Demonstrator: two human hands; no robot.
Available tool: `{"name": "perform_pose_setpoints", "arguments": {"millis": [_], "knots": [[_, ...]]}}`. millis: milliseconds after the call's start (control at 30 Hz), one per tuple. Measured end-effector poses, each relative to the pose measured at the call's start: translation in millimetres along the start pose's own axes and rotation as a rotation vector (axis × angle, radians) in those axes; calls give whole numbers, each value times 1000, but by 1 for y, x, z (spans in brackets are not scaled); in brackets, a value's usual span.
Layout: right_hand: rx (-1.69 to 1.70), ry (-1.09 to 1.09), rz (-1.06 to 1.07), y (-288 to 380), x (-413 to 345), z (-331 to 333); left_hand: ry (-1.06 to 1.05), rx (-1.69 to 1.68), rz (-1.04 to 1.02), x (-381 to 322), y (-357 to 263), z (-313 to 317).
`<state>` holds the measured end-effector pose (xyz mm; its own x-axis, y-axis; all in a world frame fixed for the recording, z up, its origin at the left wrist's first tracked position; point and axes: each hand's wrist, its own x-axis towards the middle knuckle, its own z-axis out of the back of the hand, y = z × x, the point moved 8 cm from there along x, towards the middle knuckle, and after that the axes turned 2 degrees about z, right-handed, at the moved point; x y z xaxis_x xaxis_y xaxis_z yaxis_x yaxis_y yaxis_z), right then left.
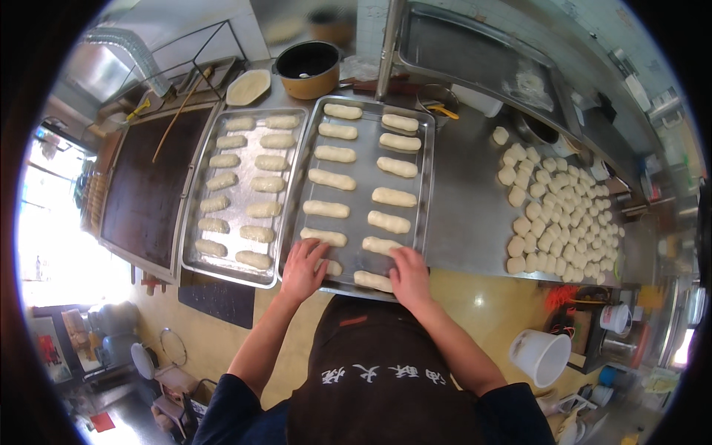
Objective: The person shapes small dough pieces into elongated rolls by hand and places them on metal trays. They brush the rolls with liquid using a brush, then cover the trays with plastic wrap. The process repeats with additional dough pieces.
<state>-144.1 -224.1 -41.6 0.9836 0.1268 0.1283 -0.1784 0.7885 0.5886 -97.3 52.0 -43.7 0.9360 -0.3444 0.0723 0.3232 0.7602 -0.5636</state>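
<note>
Two columns of oblong dough rolls lie on the metal baking tray (356,200) before me. My left hand (303,270) is at the near left part of this tray, its fingers on or close to a dough roll (327,237), and it partly covers the roll nearest to me in that column. At the near right, my right hand (410,276) touches the right end of a dough roll (378,245), with its thumb beside the end of the nearest roll (372,281). How firmly the fingers hold the dough cannot be told.
Left of the tray is a second tray (189,222) of coated dough rolls, then a dark flat griddle (147,183) with a thin stick on it. Many small dough pieces (556,222) cover the right of the steel table (467,222). A round pot (308,72) stands behind.
</note>
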Motion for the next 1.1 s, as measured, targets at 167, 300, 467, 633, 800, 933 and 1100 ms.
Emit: {"name": "perform_pose_setpoints", "arguments": {"millis": [167, 300, 467, 633, 800, 933, 1100], "knots": [[-196, -151, -461, -66, -10, 10, -244, 177, 251, 34, 34, 18], [5, 96, -646, -120, -16, -27, -186, 198, 567, 54, 84, 20], [124, 130, -611, -140, -27, -47, -161, 237, 607, 62, 101, 25], [218, -18, -603, -164, 29, 14, -120, 242, 653, 57, 93, 24], [433, -249, -554, -240, 208, 92, -148, 264, 651, 51, 81, 22], [91, -313, -587, -287, 337, 100, -147, 268, 699, 40, 77, 13], [53, -345, -466, -304, 427, 87, -188, 263, 743, 31, 68, 7]]}}
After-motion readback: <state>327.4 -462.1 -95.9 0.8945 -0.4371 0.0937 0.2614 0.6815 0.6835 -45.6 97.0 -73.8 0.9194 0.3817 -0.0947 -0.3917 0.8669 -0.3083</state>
